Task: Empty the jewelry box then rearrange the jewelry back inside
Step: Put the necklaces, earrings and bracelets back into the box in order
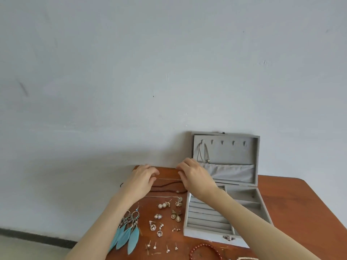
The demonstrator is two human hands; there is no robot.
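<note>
A grey jewelry box (262, 207) stands open on the table's right part, its lid (257, 158) upright against the wall. A thin necklace (201, 152) hangs from the lid's first hook. Both hands are at the table's far edge, left of the lid. My left hand (141, 177) and my right hand (193, 175) each pinch one end of a thin silver chain (169, 179) stretched between them. Just below it lie a dark cord necklace (167, 189) and another silver chain (161, 196).
Blue feather earrings (127, 235) lie at the front left of the wooden table (293, 203). Several pearl, crystal and stud earrings (165, 220) are spread between them and the box. A red bead bracelet (204, 250) lies at the front edge. A wall rises right behind the table.
</note>
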